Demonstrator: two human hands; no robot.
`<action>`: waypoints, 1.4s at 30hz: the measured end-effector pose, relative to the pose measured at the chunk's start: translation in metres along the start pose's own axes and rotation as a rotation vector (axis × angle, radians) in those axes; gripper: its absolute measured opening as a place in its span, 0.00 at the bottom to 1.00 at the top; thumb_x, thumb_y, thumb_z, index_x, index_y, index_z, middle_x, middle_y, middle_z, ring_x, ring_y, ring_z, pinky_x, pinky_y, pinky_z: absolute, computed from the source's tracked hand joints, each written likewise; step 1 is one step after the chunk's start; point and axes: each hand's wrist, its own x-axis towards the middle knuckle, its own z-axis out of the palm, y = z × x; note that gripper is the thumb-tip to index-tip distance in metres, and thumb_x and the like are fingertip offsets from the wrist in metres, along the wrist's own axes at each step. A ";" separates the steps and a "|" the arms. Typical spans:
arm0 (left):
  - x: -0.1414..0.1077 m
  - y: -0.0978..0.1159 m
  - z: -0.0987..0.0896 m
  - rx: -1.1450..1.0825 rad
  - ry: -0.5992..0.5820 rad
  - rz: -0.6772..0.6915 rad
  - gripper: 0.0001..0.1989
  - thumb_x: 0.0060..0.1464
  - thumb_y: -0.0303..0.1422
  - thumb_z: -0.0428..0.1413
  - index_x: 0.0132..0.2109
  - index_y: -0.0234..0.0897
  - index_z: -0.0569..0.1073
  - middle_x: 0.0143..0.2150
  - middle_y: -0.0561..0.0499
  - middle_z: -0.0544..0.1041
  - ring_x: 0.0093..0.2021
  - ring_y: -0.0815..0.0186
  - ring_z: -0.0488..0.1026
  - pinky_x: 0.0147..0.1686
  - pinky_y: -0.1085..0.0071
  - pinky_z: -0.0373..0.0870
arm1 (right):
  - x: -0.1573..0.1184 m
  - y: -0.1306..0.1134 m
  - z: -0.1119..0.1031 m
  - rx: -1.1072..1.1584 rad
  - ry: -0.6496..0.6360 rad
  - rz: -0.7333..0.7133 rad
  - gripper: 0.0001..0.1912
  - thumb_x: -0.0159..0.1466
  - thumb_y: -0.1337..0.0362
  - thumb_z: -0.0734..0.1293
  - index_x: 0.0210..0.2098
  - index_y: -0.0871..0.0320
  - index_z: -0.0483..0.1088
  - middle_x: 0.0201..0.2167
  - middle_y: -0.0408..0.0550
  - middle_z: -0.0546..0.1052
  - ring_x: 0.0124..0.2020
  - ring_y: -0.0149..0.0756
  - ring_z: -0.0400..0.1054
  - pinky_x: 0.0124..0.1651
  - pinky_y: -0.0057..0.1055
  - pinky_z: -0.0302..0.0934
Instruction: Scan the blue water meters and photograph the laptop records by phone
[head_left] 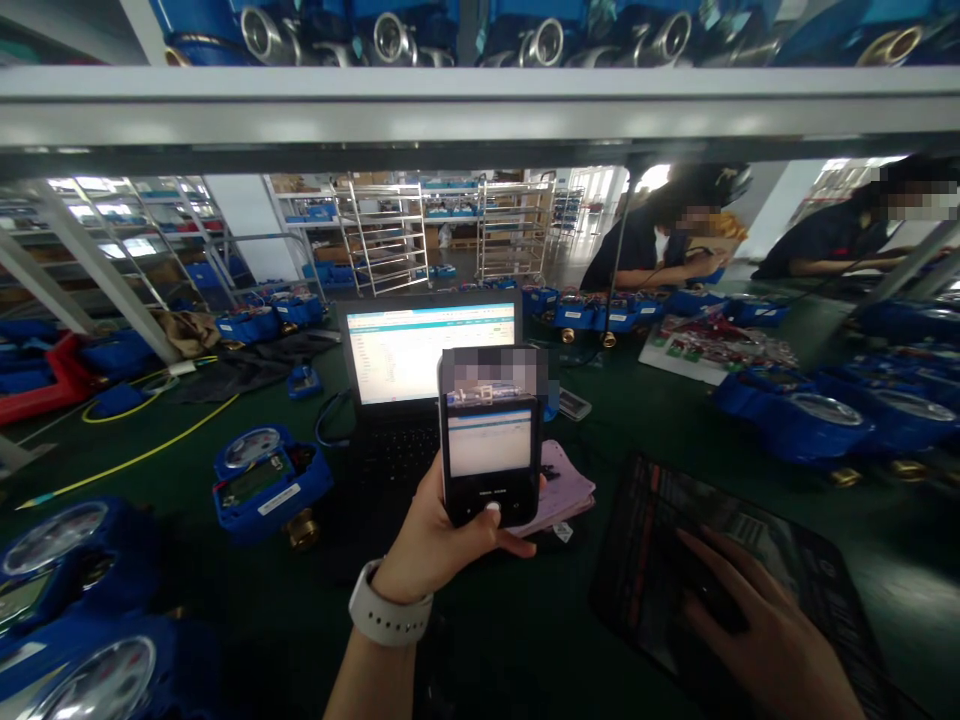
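My left hand (442, 530), with a white watch band (394, 615) at the wrist, grips a smartphone (491, 480) upright. Its thumb lies at the bottom of the screen, which shows a camera picture of a laptop display. Behind the phone stands an open laptop (397, 355) with a lit page; the phone covers part of it. My right hand (757, 610) rests over a dark computer mouse (709, 585) on a large black mouse pad (645, 520). A pink notepad (562, 485) lies partly behind the phone.
A blue meter (270, 485) with a brass fitting sits left of the laptop. More blue meters (817, 415) stand at the right. A white shelf beam (480, 110) crosses overhead. Two people work across the bench, one with an arm (667, 272) showing. A yellow cable (142, 455) lies left.
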 end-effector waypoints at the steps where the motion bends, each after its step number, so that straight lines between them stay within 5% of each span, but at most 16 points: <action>1: 0.000 0.000 0.000 -0.004 0.005 0.005 0.22 0.59 0.25 0.59 0.59 0.34 0.62 0.56 0.39 0.72 0.56 0.48 0.71 0.34 0.69 0.82 | 0.000 0.000 0.000 0.005 -0.002 0.001 0.25 0.67 0.51 0.56 0.59 0.51 0.66 0.59 0.50 0.69 0.51 0.50 0.72 0.42 0.45 0.75; 19: -0.001 0.001 0.003 -0.022 0.048 0.000 0.20 0.59 0.21 0.57 0.57 0.33 0.64 0.53 0.40 0.74 0.55 0.49 0.72 0.34 0.66 0.83 | 0.004 -0.004 -0.003 -0.041 0.042 -0.072 0.23 0.68 0.51 0.55 0.58 0.51 0.64 0.56 0.52 0.70 0.48 0.49 0.74 0.39 0.44 0.76; 39: 0.000 -0.004 -0.006 -0.020 -0.058 0.017 0.20 0.62 0.23 0.57 0.58 0.38 0.64 0.57 0.42 0.72 0.57 0.50 0.70 0.35 0.66 0.83 | 0.007 -0.006 -0.004 -0.086 0.073 -0.074 0.23 0.69 0.53 0.54 0.57 0.53 0.67 0.56 0.53 0.71 0.47 0.48 0.74 0.38 0.43 0.77; 42: -0.002 -0.003 -0.007 -0.010 0.029 0.015 0.21 0.60 0.25 0.59 0.58 0.38 0.63 0.58 0.41 0.71 0.57 0.48 0.70 0.33 0.67 0.83 | 0.008 -0.007 -0.003 -0.067 0.070 -0.044 0.22 0.69 0.54 0.55 0.57 0.53 0.68 0.56 0.53 0.71 0.48 0.48 0.74 0.39 0.42 0.76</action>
